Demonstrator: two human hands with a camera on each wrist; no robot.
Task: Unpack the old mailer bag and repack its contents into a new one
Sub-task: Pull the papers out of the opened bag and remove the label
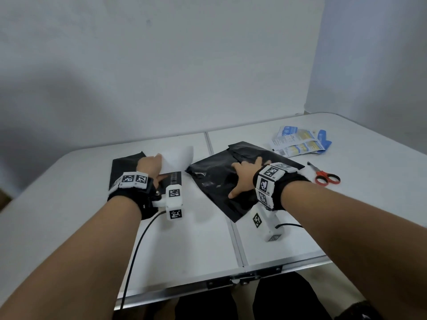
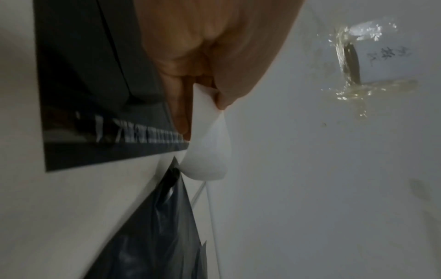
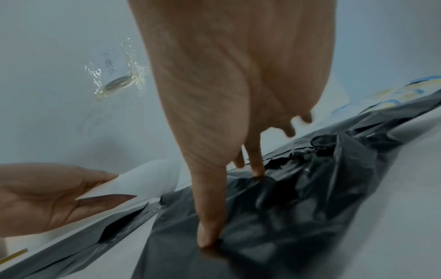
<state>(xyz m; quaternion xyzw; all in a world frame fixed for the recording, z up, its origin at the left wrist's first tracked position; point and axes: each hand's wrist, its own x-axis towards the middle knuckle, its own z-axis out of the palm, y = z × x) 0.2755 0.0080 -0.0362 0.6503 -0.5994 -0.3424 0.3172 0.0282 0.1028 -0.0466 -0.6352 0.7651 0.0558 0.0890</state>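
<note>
A flat black mailer bag (image 1: 123,172) with printed text (image 2: 95,94) lies at the left of the table. Just above it, my left hand (image 1: 158,163) pinches a curled white sheet (image 1: 179,159) between thumb and fingers (image 2: 182,120); the same sheet (image 3: 152,181) shows in the right wrist view. A crumpled black mailer bag (image 1: 217,181) with a torn far end (image 3: 298,156) lies in the middle. My right hand (image 1: 245,177) presses down on it with spread, straight fingers (image 3: 210,226). Blue and white printed packets (image 1: 298,142) lie beyond it on the right.
Red-handled scissors (image 1: 327,177) lie right of the crumpled bag. The white folding table (image 1: 69,204) has a seam down its middle and stands against a white wall. A cable runs from my left wrist over the front edge.
</note>
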